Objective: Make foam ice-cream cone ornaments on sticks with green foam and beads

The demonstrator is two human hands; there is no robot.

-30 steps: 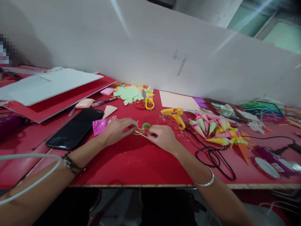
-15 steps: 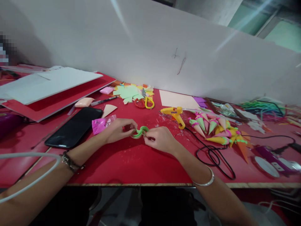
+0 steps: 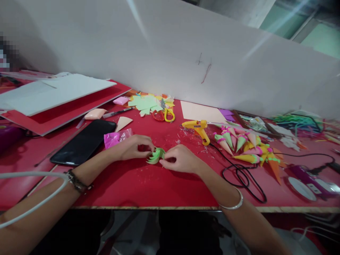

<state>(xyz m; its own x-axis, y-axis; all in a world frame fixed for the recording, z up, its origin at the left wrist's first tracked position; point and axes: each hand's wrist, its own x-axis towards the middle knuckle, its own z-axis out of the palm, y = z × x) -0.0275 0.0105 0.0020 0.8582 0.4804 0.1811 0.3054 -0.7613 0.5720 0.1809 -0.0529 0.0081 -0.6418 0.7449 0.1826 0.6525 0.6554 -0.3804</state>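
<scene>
Between my two hands is a small curled piece of green paper (image 3: 156,156), cut into fringe-like strips that bend into arcs. My left hand (image 3: 138,147) pinches its left side with thumb and forefinger. On the other side my right hand (image 3: 179,158) grips the right end, fingers bent and thumb pressed in. Just behind my left hand lies a bright pink packet (image 3: 113,139). A yellow glue gun (image 3: 198,130) rests on the red table (image 3: 148,191) beyond my right hand.
A black phone (image 3: 83,143) lies on the left, near stacked boards (image 3: 53,94). Scissors (image 3: 169,115) sit by green paper scraps (image 3: 146,103). Small paper cones (image 3: 240,141) are heaped on the right, beside a looped black cord (image 3: 243,177) and a purple power strip (image 3: 310,180).
The green paper has turned and its strips now fan out to the lower left. My right hand has shifted slightly left and down; my left hand has barely moved.
</scene>
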